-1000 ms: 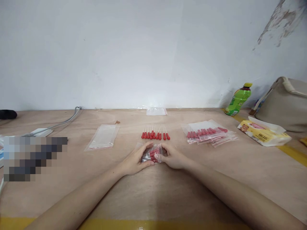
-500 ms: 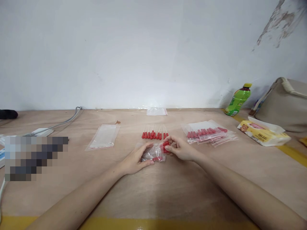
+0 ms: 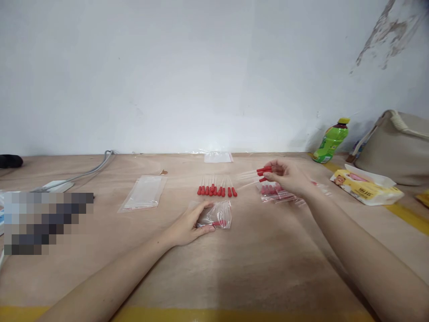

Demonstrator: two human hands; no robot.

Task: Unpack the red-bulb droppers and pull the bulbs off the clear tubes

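Observation:
My left hand (image 3: pixel 189 223) pinches a small clear zip bag (image 3: pixel 216 215) against the wooden table (image 3: pixel 234 268); one red-capped dropper still lies inside it. My right hand (image 3: pixel 288 176) is raised above a pile of filled bags (image 3: pixel 281 193) on the right and is closed on a few red-capped glass droppers (image 3: pixel 258 172), their glass tips pointing left. A row of several loose red-capped droppers (image 3: pixel 217 188) lies just beyond the bag.
A stack of empty zip bags (image 3: pixel 144 191) lies at the left, another bag (image 3: pixel 218 156) by the wall. A green bottle (image 3: pixel 331 140), a tissue pack (image 3: pixel 367 187) and a beige bag (image 3: pixel 398 145) stand at the right. A grey cable (image 3: pixel 90 170) runs at the left.
My right hand drew a few droppers out of the bag and carried them up and to the right, over the pile of filled bags. My left hand stayed on the bag.

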